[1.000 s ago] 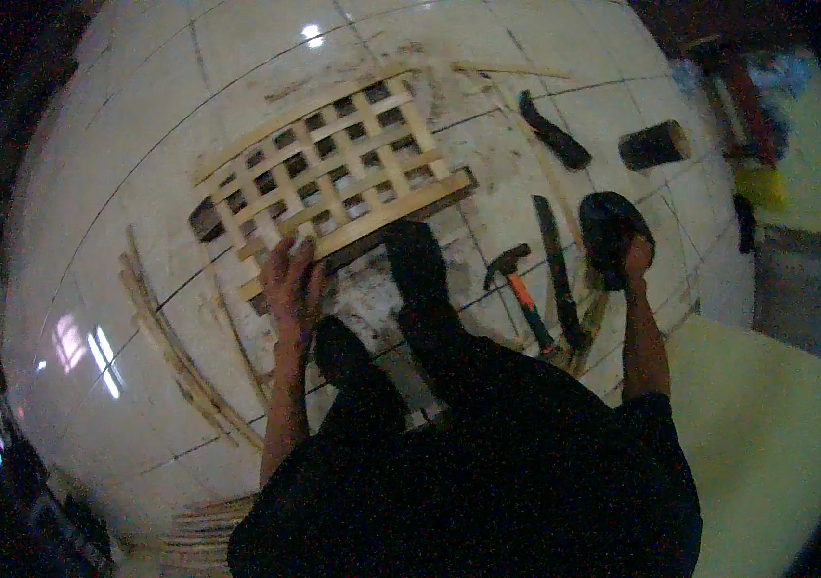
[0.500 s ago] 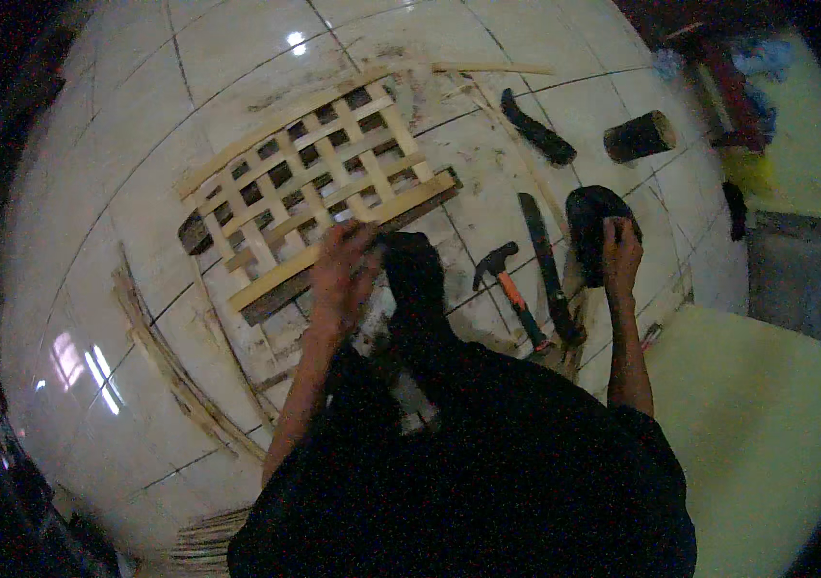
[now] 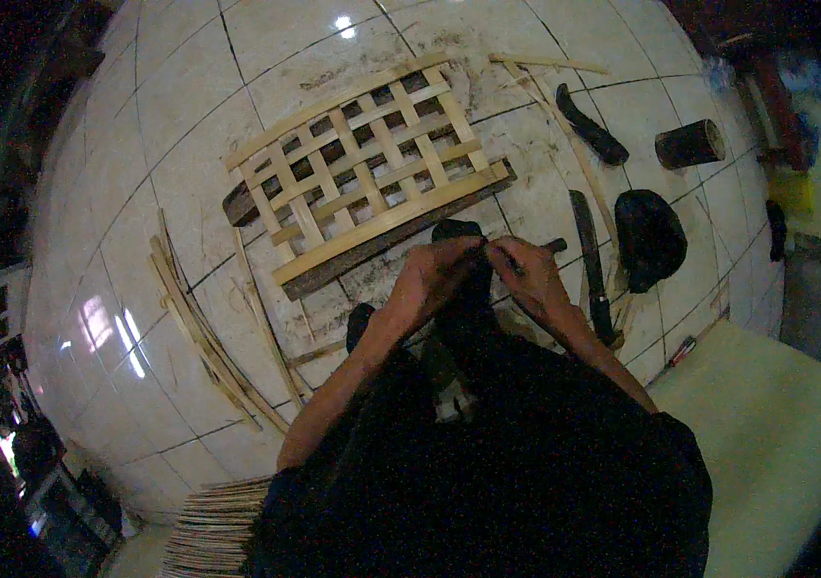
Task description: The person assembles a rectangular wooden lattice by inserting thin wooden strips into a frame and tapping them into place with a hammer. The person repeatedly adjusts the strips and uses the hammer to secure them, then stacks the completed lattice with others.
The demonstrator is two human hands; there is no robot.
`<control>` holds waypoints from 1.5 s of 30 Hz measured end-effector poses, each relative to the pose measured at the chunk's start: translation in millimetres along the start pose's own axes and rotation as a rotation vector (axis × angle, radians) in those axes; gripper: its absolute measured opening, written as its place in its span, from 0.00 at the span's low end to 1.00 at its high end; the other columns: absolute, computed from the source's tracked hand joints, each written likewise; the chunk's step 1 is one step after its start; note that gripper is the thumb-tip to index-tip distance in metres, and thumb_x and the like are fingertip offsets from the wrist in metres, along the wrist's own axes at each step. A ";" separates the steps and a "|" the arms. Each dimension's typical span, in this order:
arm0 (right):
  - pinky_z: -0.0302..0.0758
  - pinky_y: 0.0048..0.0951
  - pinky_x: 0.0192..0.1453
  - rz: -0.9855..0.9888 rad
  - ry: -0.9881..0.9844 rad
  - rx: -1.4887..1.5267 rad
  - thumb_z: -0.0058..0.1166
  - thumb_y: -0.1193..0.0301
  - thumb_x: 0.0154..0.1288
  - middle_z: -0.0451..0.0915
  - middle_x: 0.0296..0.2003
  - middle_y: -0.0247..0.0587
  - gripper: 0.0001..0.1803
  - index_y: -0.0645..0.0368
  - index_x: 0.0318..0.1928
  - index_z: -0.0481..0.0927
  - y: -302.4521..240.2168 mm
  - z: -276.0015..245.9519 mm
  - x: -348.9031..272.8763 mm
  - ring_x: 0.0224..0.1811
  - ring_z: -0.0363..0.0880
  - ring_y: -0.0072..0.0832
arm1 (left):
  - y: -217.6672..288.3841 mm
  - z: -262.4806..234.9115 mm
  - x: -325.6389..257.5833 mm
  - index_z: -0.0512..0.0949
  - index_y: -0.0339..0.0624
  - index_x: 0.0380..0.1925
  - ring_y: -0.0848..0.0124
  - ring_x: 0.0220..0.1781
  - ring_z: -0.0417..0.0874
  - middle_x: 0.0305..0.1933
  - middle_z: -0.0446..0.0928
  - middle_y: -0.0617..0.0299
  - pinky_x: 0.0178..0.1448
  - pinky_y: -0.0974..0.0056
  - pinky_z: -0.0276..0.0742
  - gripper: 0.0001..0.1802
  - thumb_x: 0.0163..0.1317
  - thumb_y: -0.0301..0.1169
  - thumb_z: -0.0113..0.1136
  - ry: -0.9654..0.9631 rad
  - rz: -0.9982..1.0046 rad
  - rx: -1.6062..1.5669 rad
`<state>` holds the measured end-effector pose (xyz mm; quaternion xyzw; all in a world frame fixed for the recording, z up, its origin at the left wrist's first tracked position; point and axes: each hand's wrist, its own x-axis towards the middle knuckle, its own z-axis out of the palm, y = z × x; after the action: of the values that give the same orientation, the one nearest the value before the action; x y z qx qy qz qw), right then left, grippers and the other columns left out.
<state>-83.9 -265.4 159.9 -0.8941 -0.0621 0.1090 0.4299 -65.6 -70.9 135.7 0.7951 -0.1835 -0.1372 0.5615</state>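
My left hand (image 3: 432, 275) and my right hand (image 3: 531, 279) are brought together above my lap, fingertips pinched and nearly touching. Whatever is between the fingers is too small and dark to make out. Just beyond them, a lattice of woven pale bamboo strips (image 3: 362, 159) rests on a dark wooden board (image 3: 401, 236) on the tiled floor. A hammer's head (image 3: 555, 246) peeks out beside my right hand, its handle hidden. Right of it lies a machete (image 3: 586, 246) with a dark blade, then a black plastic bag (image 3: 649, 241).
A curved dark sheath-like piece (image 3: 591, 125) and a short round log (image 3: 690, 144) lie at the far right. Loose bamboo strips (image 3: 198, 332) are on the left, and a bundle of thin sticks (image 3: 213, 530) at lower left. A pale slab (image 3: 767, 414) is close on my right.
My right hand has left the black bag and come across to meet my left hand, which moved right from the lattice's near edge. The whole view has shifted slightly.
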 end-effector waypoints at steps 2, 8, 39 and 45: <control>0.73 0.38 0.42 0.026 0.165 -0.050 0.54 0.74 0.63 0.78 0.34 0.50 0.11 0.63 0.46 0.76 25.9 2.6 -14.4 0.38 0.78 0.43 | 2.6 -10.9 -1.3 0.80 0.39 0.43 0.63 0.38 0.83 0.40 0.82 0.51 0.46 0.64 0.77 0.11 0.60 0.24 0.58 0.108 -0.106 0.041; 0.72 0.43 0.46 0.152 0.100 -0.610 0.57 0.72 0.60 0.76 0.42 0.54 0.23 0.59 0.57 0.70 106.4 -5.2 -87.4 0.44 0.75 0.50 | -24.9 -38.3 11.4 0.81 0.38 0.39 0.70 0.40 0.82 0.38 0.82 0.56 0.46 0.66 0.77 0.08 0.59 0.25 0.60 0.461 -0.301 -0.023; 0.72 0.45 0.29 -0.049 -0.004 -0.208 0.40 0.61 0.74 0.75 0.24 0.56 0.15 0.61 0.46 0.69 16.0 40.8 20.4 0.28 0.76 0.55 | -83.4 -5.6 20.2 0.81 0.41 0.33 0.58 0.43 0.81 0.39 0.80 0.57 0.47 0.60 0.76 0.08 0.51 0.25 0.67 0.638 0.155 0.421; 0.72 0.48 0.30 0.087 0.004 -0.162 0.41 0.61 0.73 0.76 0.24 0.57 0.15 0.62 0.46 0.69 16.3 34.1 20.2 0.27 0.76 0.58 | -76.8 -13.2 17.7 0.81 0.43 0.38 0.56 0.50 0.78 0.47 0.78 0.54 0.52 0.56 0.73 0.12 0.52 0.26 0.66 0.532 0.134 0.386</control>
<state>-72.6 -245.7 123.6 -0.9280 -0.0308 0.1208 0.3512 -33.6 -44.5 67.4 0.8809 -0.1049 0.1498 0.4365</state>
